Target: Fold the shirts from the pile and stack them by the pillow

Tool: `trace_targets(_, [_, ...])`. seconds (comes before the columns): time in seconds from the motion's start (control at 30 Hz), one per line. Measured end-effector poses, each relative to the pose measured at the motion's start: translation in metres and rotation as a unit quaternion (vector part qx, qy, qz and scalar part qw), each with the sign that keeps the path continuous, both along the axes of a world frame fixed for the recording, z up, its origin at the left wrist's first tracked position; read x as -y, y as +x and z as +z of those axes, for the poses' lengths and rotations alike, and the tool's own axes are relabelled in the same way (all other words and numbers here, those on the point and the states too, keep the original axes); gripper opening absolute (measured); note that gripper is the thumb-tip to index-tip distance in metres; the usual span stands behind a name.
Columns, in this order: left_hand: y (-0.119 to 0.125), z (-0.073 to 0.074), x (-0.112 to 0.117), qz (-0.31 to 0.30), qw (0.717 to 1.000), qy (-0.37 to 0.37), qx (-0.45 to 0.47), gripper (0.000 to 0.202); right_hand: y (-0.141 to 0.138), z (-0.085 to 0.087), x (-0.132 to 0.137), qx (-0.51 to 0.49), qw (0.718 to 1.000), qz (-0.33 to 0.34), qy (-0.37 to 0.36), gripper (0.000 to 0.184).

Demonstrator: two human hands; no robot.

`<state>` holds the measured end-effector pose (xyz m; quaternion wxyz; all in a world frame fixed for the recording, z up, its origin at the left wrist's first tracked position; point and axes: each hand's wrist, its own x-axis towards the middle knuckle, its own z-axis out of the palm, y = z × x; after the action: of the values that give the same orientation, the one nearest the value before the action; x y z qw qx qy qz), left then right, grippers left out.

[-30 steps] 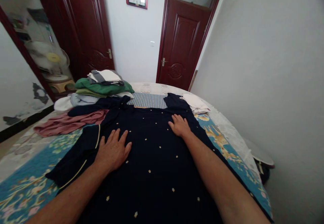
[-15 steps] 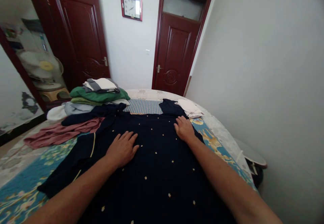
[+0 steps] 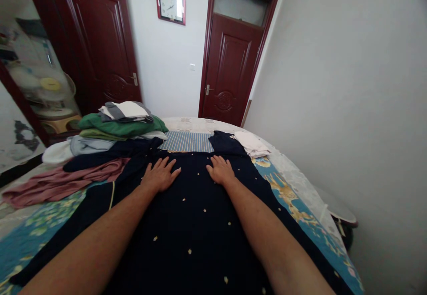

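A dark navy garment (image 3: 187, 224) with small pale motifs lies spread out flat before me, its sleeve with a thin yellow stripe reaching to the left. On its upper left part rests my left hand (image 3: 159, 173), palm down with the fingers spread. My right hand (image 3: 220, 169) lies on the cloth as well, to the right of the left hand, fingers stretched forward. Neither hand grips anything. Just beyond the garment are a blue striped cloth (image 3: 188, 141), a folded navy cloth (image 3: 227, 143) and a folded pale pink cloth (image 3: 251, 144).
A pile of clothes stands at the back left, with a green garment (image 3: 116, 125) in it. A pink garment (image 3: 66, 179) lies crumpled in front of the pile. Under everything is a blue patterned cloth (image 3: 300, 210). A wall (image 3: 350, 86) rises on the right.
My right hand has slid left across the garment, closer to my left hand. My left hand has moved slightly forward. The view has shifted a little.
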<state>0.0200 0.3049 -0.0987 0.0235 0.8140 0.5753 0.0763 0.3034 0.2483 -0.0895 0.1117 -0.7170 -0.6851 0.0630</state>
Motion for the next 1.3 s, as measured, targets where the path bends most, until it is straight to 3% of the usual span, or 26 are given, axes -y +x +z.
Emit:
trace_targets(0.17, [-0.003,-0.003,-0.026,0.024,1.000,-0.005,0.006,0.086,0.056,-0.002,-0.008,0.028,0.996,-0.086,-0.002,0.067])
trace_targets(0.27, [-0.003,-0.004,-0.035,0.029,0.999,-0.012,0.009,0.085,0.064,-0.004,-0.005,0.032,0.992,-0.122,0.016,0.067])
trace_targets(0.37, [-0.006,0.000,-0.035,0.021,1.000,-0.014,0.013,0.083,0.060,-0.006,0.002,0.044,0.981,-0.155,0.104,0.063])
trace_targets(0.5, [-0.014,0.015,-0.021,-0.023,0.998,-0.044,0.038,0.080,0.051,-0.004,0.021,0.050,0.971,-0.065,0.224,0.049])
trace_targets(0.67, [-0.025,0.027,0.033,-0.066,0.993,-0.080,0.047,0.076,0.026,0.001,0.058,0.022,0.981,0.039,0.187,0.041])
trace_targets(0.87, [-0.029,0.013,0.129,-0.114,0.992,-0.026,0.045,0.075,-0.058,0.005,0.122,-0.017,0.984,0.124,0.127,0.050])
trace_targets(0.97, [-0.033,0.008,0.157,-0.123,0.992,0.006,0.035,0.074,-0.099,0.005,0.154,-0.025,0.979,0.179,0.097,0.054])
trace_targets(1.03, [-0.037,0.008,0.167,-0.119,0.992,0.015,0.032,0.073,-0.112,0.005,0.170,-0.022,0.977,0.197,0.079,0.055])
trace_targets(1.17, [-0.054,0.014,0.184,-0.121,0.992,0.012,0.032,0.072,-0.089,0.006,0.188,0.002,0.988,0.148,0.051,0.056])
trace_targets(1.3, [-0.083,0.018,0.206,-0.152,0.988,0.010,0.024,0.072,-0.011,-0.001,0.209,0.053,0.996,0.046,0.048,0.059])
